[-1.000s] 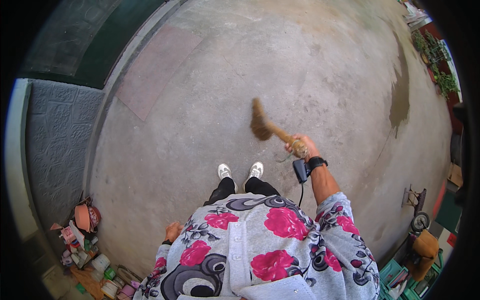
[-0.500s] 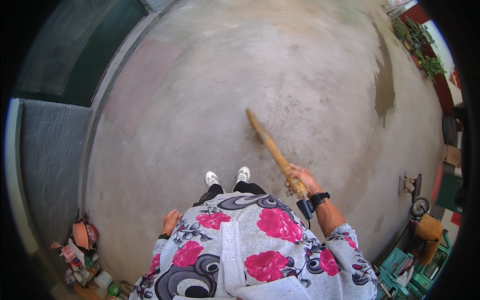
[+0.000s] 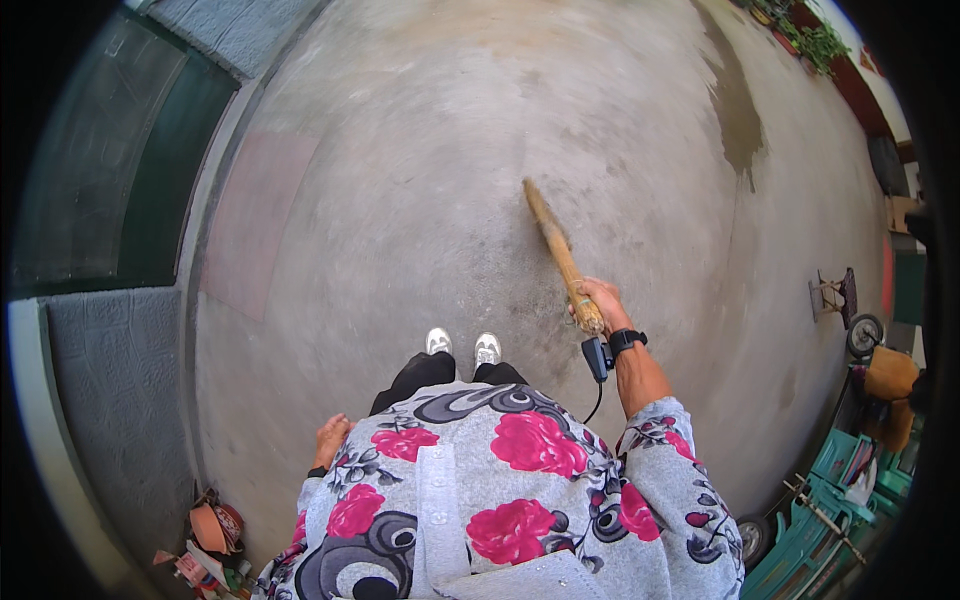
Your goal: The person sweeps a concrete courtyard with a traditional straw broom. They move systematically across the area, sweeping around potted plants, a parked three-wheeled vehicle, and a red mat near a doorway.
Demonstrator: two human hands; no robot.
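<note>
My right hand [image 3: 603,300] is closed round the thick, bound end of a straw broom [image 3: 556,246]. The broom slants away from me, forward and slightly left, and its far end is blurred near the concrete floor [image 3: 420,220]. Whether that end touches the floor I cannot tell. On my right wrist sits a black band with a small device [image 3: 598,358] and a cable. Down by my left hip, my left hand [image 3: 331,438] has its fingers curled in, and nothing shows in it. Part of that hand is hidden by my flowered shirt [image 3: 440,500].
A dark green door [image 3: 160,190] and grey wall [image 3: 115,390] line the left. An orange container [image 3: 212,525] with clutter lies lower left. Teal racks [image 3: 815,520], a wheel [image 3: 864,335] and a small stool [image 3: 832,297] stand on the right. A wet patch [image 3: 738,125] marks the far-right floor.
The broom's far end has moved up and to the right in view, and my right hand has gone farther forward. My left foot has shifted, and the surroundings have turned slightly.
</note>
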